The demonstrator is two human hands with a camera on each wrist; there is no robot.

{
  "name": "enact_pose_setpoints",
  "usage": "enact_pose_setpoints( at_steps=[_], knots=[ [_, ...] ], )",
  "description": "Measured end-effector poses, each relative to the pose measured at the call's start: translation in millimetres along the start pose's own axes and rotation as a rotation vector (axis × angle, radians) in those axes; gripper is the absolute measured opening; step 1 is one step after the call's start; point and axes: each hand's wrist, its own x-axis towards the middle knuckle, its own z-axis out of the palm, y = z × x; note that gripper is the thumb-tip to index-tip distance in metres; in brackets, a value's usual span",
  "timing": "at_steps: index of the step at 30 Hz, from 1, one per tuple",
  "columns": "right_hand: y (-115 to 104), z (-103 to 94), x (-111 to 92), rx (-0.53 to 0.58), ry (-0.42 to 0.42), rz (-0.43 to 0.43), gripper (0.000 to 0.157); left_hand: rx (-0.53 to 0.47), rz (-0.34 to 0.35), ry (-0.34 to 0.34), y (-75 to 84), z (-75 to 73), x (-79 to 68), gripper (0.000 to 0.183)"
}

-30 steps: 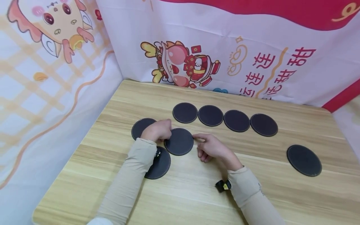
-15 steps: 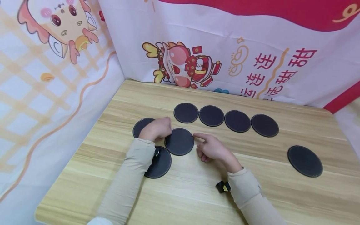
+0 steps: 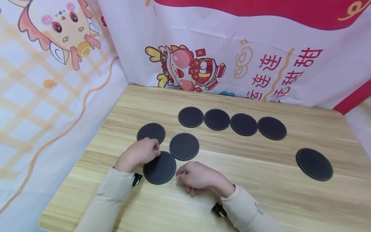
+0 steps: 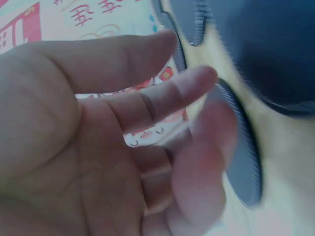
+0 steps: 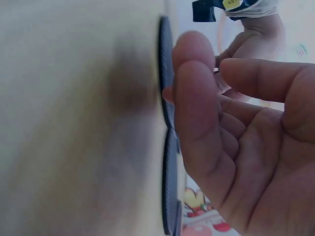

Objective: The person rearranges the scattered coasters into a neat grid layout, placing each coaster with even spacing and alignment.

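Dark round coasters with stitched rims lie flat. My left hand [image 3: 142, 151] is over the gap between the left coaster [image 3: 151, 130] and the nearest coaster [image 3: 161, 170], fingertips overlapping the latter's upper left rim in the head view. The left wrist view shows that hand [image 4: 98, 147] with loosely bent fingers and nothing between them. Just right of the nearest coaster is my right hand [image 3: 197, 175], index fingertip close to its rim. Its fingers are loosely bent and hold nothing in the right wrist view. A third coaster [image 3: 184, 146] sits behind, right against the nearest one.
Several more coasters, among them one at the row's left end [image 3: 191, 117], form a row farther back. A lone coaster [image 3: 314, 164] lies at the right. The wooden table [image 3: 261, 167] meets a printed cloth [image 3: 127, 38] at its back and left.
Both hands have left the middle coaster and moved toward the nearest one, the left hand back and left, the right hand nearer and left. The coasters keep their places.
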Motion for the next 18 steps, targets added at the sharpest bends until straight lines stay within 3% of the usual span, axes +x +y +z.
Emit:
enact_pose_setpoints(
  at_steps=[5,13,18],
  knots=[
    [-2.0,9.8,0.4,-0.001,-0.014,0.008,0.030,0.023,-0.099,0.012,-5.7,13.4,-19.6,0.021],
    [-3.3,21.4,-2.5,0.046,-0.009,-0.002,0.047,-0.050,-0.124,0.064,-8.2,23.5,-26.0,0.027],
    [-3.3,28.2,-5.0,0.071,0.018,0.021,0.051,-0.085,-0.109,0.092,-15.5,24.9,-31.6,0.015]
  ],
)
